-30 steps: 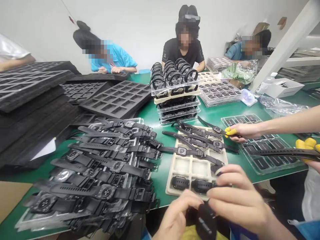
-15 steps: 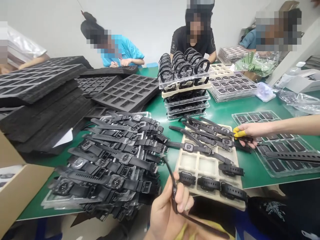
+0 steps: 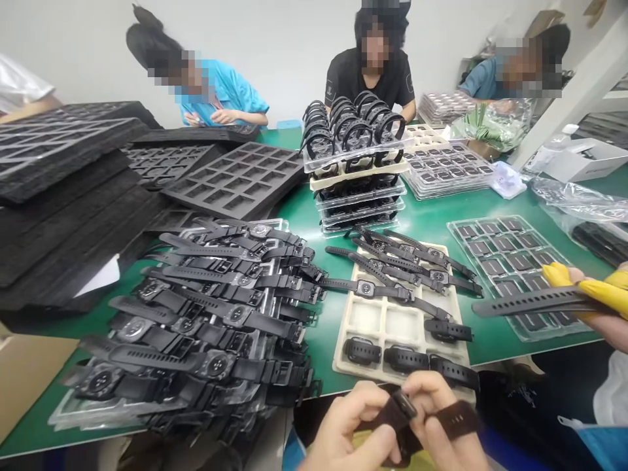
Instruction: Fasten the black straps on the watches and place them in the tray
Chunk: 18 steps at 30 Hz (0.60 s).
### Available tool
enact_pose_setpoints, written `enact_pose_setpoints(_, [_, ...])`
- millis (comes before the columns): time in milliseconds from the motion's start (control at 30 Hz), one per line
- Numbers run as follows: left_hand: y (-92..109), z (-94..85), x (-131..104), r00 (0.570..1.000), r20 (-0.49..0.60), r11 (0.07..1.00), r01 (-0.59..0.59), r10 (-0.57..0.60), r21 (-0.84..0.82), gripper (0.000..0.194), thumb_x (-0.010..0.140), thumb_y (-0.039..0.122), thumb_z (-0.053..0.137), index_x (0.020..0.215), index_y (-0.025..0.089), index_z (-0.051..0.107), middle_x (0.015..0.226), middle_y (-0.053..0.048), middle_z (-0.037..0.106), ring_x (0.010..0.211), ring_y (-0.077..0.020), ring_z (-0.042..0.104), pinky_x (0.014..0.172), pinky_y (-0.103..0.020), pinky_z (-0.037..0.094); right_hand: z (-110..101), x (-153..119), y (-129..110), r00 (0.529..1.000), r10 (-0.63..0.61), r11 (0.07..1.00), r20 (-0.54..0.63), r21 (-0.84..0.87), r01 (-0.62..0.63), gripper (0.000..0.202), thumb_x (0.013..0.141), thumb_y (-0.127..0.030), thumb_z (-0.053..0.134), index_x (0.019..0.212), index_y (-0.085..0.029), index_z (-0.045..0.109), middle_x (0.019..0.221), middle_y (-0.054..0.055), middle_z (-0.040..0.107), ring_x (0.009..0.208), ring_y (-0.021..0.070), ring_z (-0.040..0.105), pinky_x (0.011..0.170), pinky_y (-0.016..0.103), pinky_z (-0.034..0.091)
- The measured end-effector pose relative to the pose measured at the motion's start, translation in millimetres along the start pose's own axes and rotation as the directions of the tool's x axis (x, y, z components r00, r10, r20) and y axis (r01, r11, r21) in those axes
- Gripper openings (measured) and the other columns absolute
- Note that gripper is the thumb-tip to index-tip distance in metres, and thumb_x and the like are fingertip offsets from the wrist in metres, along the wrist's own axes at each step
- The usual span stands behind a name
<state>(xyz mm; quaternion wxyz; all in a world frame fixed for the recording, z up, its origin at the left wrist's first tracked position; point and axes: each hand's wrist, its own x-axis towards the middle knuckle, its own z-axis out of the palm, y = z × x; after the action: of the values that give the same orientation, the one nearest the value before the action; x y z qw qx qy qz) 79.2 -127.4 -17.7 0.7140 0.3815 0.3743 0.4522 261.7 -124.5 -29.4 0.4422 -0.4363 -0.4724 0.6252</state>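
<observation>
At the bottom of the view, both hands are closed on a black smartwatch (image 3: 405, 404) with its strap bent between them. My left hand (image 3: 356, 425) grips the strap and case side; my right hand (image 3: 444, 418) pinches the case, with a strap end (image 3: 456, 418) sticking out past its fingers. Just beyond the hands lies a cream tray (image 3: 366, 317). Watches with fastened straps, such as one (image 3: 362, 351) in the front row, sit in its cells. Other watches (image 3: 366, 288) lie open and flat across its far part. Fingers hide part of the held watch.
A heap of watches (image 3: 216, 360) covers clear trays on the left. Black foam trays (image 3: 240, 176) stand behind it. Stacked trays of looped watches (image 3: 360, 160) are at centre back. At right, a co-worker's yellow-covered fingers (image 3: 559, 275) hold a watch strap over a clear tray (image 3: 520, 229).
The watch, edge-on in my left hand before, is now lower and bent between both hands. The co-worker's hand has left the cream tray. The view has shifted slightly.
</observation>
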Motion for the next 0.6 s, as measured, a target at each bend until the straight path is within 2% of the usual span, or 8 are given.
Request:
enact_pose_setpoints(67, [1.6, 1.0, 1.1, 0.996, -0.006, 0.987, -0.093, 0.094, 0.13, 0.034, 0.095, 0.05, 0.073, 0.099, 0.016, 0.076, 0.092, -0.006, 0.064, 0.074, -0.0157, 0.063, 0.071, -0.028, 0.051, -3.1, 8.7, -6.1, 0.997, -0.046, 0.997, 0.068, -0.058, 0.05, 0.051, 0.098, -0.071, 0.058, 0.117, -0.024, 0.063, 0.068, -0.002, 0.06, 0.057, 0.0174, 0.056, 0.056, 0.028, 0.043])
enact_pose_setpoints(133, [4.7, 1.3, 2.6, 0.985, 0.005, 0.947, -0.168, 0.173, 0.275, 0.029, 0.097, 0.044, 0.07, 0.09, 0.016, 0.074, 0.087, -0.006, 0.062, 0.081, -0.0187, 0.062, 0.074, -0.028, 0.051, -5.0, 16.8, -16.3, 0.992, -0.069, 0.978, 0.103, -0.189, 0.087, 0.037, 0.104, -0.059, 0.057, 0.106, -0.024, 0.066, 0.07, -0.001, 0.06, 0.06, 0.0164, 0.056, 0.058, 0.027, 0.042])
enact_pose_setpoints(200, [7.6, 1.1, 3.0, 0.978, 0.007, 0.904, -0.195, 0.208, 0.38, 0.026, 0.098, 0.041, 0.067, 0.087, 0.017, 0.072, 0.084, -0.005, 0.062, 0.082, -0.0193, 0.061, 0.074, -0.028, 0.05, -3.9, 21.2, -26.0, 0.995, -0.055, 0.956, 0.086, -0.283, 0.077, 0.034, 0.108, -0.051, 0.052, 0.093, -0.024, 0.065, 0.072, -0.001, 0.058, 0.063, 0.0152, 0.053, 0.06, 0.026, 0.042])
enact_pose_setpoints(300, [9.6, 1.6, 3.0, 0.954, -0.024, 0.839, -0.249, 0.298, 0.484, 0.028, 0.096, 0.046, 0.071, 0.11, 0.021, 0.071, 0.091, -0.005, 0.067, 0.081, -0.0187, 0.064, 0.074, -0.026, 0.052, 2.6, 19.8, -31.7, 1.0, -0.008, 0.948, 0.017, -0.317, 0.013, 0.038, 0.109, -0.054, 0.046, 0.094, -0.024, 0.063, 0.069, -0.004, 0.051, 0.059, 0.0141, 0.048, 0.058, 0.026, 0.039])
enact_pose_setpoints(333, [9.7, 2.2, 3.7, 0.931, -0.02, 0.793, -0.3, 0.365, 0.53, 0.035, 0.094, 0.048, 0.073, 0.117, 0.023, 0.069, 0.093, -0.005, 0.069, 0.083, -0.0192, 0.065, 0.074, -0.026, 0.053, 5.3, 18.4, -30.9, 1.0, -0.001, 0.948, 0.025, -0.318, 0.009, 0.039, 0.109, -0.056, 0.045, 0.096, -0.024, 0.063, 0.068, -0.005, 0.051, 0.058, 0.014, 0.047, 0.057, 0.026, 0.038])
enact_pose_setpoints(400, [9.7, 3.5, 6.7, 0.849, 0.038, 0.658, -0.436, 0.527, 0.614, 0.041, 0.094, 0.049, 0.075, 0.125, 0.024, 0.065, 0.093, -0.004, 0.071, 0.082, -0.0193, 0.066, 0.072, -0.026, 0.054, 10.1, 15.7, -26.6, 0.998, -0.005, 0.95, 0.059, -0.311, 0.023, 0.041, 0.108, -0.059, 0.045, 0.099, -0.024, 0.063, 0.067, -0.004, 0.054, 0.057, 0.0145, 0.049, 0.057, 0.027, 0.039])
enact_pose_setpoints(500, [10.3, 4.5, 12.6, 0.737, 0.135, 0.475, -0.552, 0.662, 0.685, 0.027, 0.102, 0.036, 0.066, 0.125, 0.021, 0.064, 0.087, -0.005, 0.072, 0.077, -0.0177, 0.064, 0.07, -0.026, 0.053, 14.8, 12.5, -19.3, 0.998, -0.043, 0.948, 0.038, -0.313, 0.053, 0.041, 0.108, -0.06, 0.045, 0.099, -0.024, 0.062, 0.072, -0.001, 0.062, 0.061, 0.0163, 0.057, 0.06, 0.027, 0.044])
enact_pose_setpoints(600, [10.7, 3.2, 15.6, 0.71, 0.197, 0.384, -0.568, 0.676, 0.728, 0.022, 0.105, 0.031, 0.06, 0.123, 0.017, 0.063, 0.088, -0.008, 0.073, 0.077, -0.0187, 0.065, 0.072, -0.03, 0.054, 15.6, 8.0, -17.0, 0.996, -0.073, 0.926, -0.051, -0.375, 0.048, 0.037, 0.107, -0.058, 0.048, 0.102, -0.024, 0.062, 0.073, 0.0, 0.066, 0.061, 0.0169, 0.062, 0.061, 0.027, 0.05])
